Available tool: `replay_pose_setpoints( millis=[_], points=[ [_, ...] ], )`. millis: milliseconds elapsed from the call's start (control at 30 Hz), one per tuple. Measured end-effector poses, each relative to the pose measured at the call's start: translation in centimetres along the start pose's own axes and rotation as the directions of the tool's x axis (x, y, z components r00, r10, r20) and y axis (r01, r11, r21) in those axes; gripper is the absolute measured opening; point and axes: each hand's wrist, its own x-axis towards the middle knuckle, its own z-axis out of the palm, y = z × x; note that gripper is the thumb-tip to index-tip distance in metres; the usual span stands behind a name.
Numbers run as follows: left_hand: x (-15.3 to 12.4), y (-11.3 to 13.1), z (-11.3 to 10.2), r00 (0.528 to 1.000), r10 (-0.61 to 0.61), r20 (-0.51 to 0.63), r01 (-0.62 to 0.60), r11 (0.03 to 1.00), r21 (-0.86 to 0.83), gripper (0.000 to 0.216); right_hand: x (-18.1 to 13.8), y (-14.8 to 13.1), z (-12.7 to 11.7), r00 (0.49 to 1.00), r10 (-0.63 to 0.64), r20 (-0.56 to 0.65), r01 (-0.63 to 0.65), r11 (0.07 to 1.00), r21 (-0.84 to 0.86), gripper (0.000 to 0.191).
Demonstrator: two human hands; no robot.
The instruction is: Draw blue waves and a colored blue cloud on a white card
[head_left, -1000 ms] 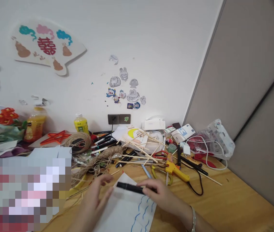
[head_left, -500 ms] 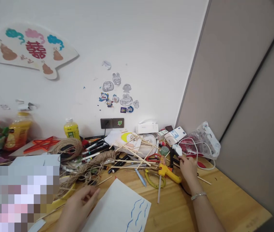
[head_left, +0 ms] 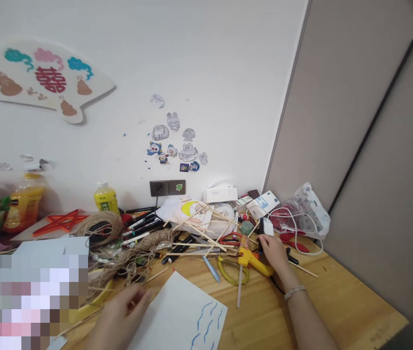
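A white sheet of paper [head_left: 170,316] with blue wavy lines lies on the wooden table in front of me. Beside its left edge is my left hand [head_left: 124,311], fingers loosely curled, a gap at the thumb and nothing visible in it. My right hand [head_left: 275,252] reaches into the clutter at the right, its fingers closed at a dark item, partly hidden by them. Just above the fingertips sits a white charger [head_left: 266,226] with a cable. A yellow glue gun [head_left: 253,261] with a glue stick [head_left: 239,287] lies left of this hand, by a roll of yellow tape [head_left: 228,274].
Thin wooden sticks [head_left: 206,233], black markers [head_left: 148,223] and tangled twine [head_left: 133,257] crowd the table's back. Two bottles, one green-labelled [head_left: 106,198] and one orange [head_left: 24,204], stand along the wall. A clear plastic bag [head_left: 310,214] lies at the right.
My right hand has shifted slightly left, and a black marker now shows behind its wrist. My left fingers have curled in a little more. The view has tilted slightly.
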Motion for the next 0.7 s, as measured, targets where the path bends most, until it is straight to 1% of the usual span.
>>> replay_pose_setpoints(
  millis=[67,167,233,300,367,400,467,500,533,633,700],
  points=[
    [-0.1,0.0,0.0,1.000,0.008,-0.004,-0.008,1.000,-0.010,0.043,0.4,0.0,-0.4,0.996,0.044,-0.071,-0.033,0.989,0.145,0.031],
    [-0.2,-0.1,0.1,1.000,0.023,-0.008,-0.024,0.999,-0.046,0.046,0.5,-0.5,-0.9,0.980,0.117,-0.161,-0.050,0.927,0.371,0.042],
    [-0.2,-0.2,0.3,0.999,0.038,-0.013,-0.039,0.997,-0.070,0.048,0.2,-1.2,-1.1,0.970,0.161,-0.181,-0.050,0.864,0.500,0.045],
    [-0.2,-0.3,0.5,0.999,0.053,-0.010,-0.054,0.995,-0.081,0.048,-0.2,-2.1,-1.1,0.966,0.192,-0.171,-0.055,0.804,0.593,0.046],
    [-0.2,-0.5,0.7,0.998,0.064,0.004,-0.064,0.995,-0.076,0.048,-0.7,-3.2,-1.0,0.970,0.210,-0.121,-0.070,0.720,0.690,0.045],
    [-0.2,-0.5,0.7,0.998,0.066,0.014,-0.065,0.995,-0.070,0.048,-0.9,-3.8,-0.9,0.974,0.213,-0.074,-0.086,0.655,0.751,0.045],
    [-0.2,-0.6,0.8,0.997,0.067,0.029,-0.065,0.996,-0.057,0.047,-1.5,-5.0,-0.7,0.978,0.198,0.058,-0.146,0.462,0.875,0.041],
    [-0.3,-0.6,0.8,0.997,0.066,0.033,-0.065,0.997,-0.050,0.046,-1.8,-5.7,-0.6,0.978,0.180,0.106,-0.169,0.383,0.908,0.039],
    [-0.3,-0.7,0.8,0.997,0.067,0.034,-0.066,0.997,-0.043,0.045,-2.1,-6.3,-0.6,0.979,0.151,0.137,-0.181,0.330,0.927,0.036],
    [-0.4,-0.7,0.9,0.997,0.070,0.031,-0.069,0.997,-0.014,0.042,-3.5,-8.3,-0.7,0.981,0.030,0.192,-0.193,0.264,0.945,0.026],
    [-0.5,-0.7,0.9,0.997,0.066,0.033,-0.066,0.998,0.008,0.042,-4.7,-9.5,-1.0,0.962,-0.058,0.265,-0.245,0.238,0.940,0.023]
  ],
)
